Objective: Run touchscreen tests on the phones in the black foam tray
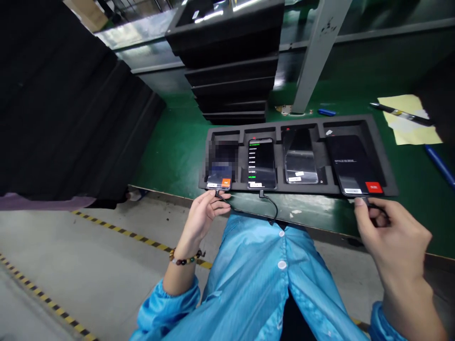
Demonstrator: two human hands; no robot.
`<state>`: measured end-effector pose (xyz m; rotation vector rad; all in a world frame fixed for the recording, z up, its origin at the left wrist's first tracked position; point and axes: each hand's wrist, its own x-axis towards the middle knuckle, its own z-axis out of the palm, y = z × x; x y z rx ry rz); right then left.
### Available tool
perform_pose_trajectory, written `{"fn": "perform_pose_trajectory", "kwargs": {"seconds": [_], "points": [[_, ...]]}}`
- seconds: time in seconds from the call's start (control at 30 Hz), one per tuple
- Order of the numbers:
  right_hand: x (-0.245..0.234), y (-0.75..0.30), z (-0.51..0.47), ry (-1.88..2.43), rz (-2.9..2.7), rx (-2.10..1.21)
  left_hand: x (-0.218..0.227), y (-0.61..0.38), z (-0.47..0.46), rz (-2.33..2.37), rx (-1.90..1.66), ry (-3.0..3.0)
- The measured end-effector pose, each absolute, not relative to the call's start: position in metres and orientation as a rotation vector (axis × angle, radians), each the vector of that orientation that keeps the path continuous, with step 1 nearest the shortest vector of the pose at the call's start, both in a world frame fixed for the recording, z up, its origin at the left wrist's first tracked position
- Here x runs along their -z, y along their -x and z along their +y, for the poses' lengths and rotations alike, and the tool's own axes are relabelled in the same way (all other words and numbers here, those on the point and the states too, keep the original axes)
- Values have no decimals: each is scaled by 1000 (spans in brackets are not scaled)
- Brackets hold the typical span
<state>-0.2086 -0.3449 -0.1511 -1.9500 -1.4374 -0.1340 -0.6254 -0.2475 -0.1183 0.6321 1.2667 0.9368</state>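
A black foam tray [242, 158] holds several phones, one to a compartment. At the leftmost phone [218, 176], partly blurred and with an orange button showing, my left hand [202, 215] pinches a black cable plug [217, 193] against the bottom edge. My right hand [394, 237] grips a black cable [377, 204] at the bottom edge of the rightmost phone [350, 163], whose dark screen has a red button. Another cable [276, 207] is plugged into the lit phone with a list on screen [262, 163]. Beside it lies a phone with a dark screen [300, 154].
Stacked black trays [232, 71] stand behind, near a grey post [318, 52]. More black stacks [64, 109] rise on the left. On the green table [170, 142] are a yellow paper [405, 130], a black pen [401, 113], a blue pen [441, 166] and a small blue object [326, 112].
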Motion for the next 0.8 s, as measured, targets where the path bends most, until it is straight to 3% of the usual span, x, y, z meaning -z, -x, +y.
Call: {"fn": "perform_pose_trajectory", "kwargs": {"seconds": [0.27,0.43,0.5,0.8], "points": [[140,236,-359,1861,-1368,115,118,610,-244,1336,-929,-574],[118,309,-343,1590,-1606,-439,120,603,-244,1366,-963,-561],[114,331,-327,1585,-1661,-509,122,602,-245,1359,-971,-561],[119,370,-297,1817,-1868,-217,125,601,-247,1335,-992,-552]]}}
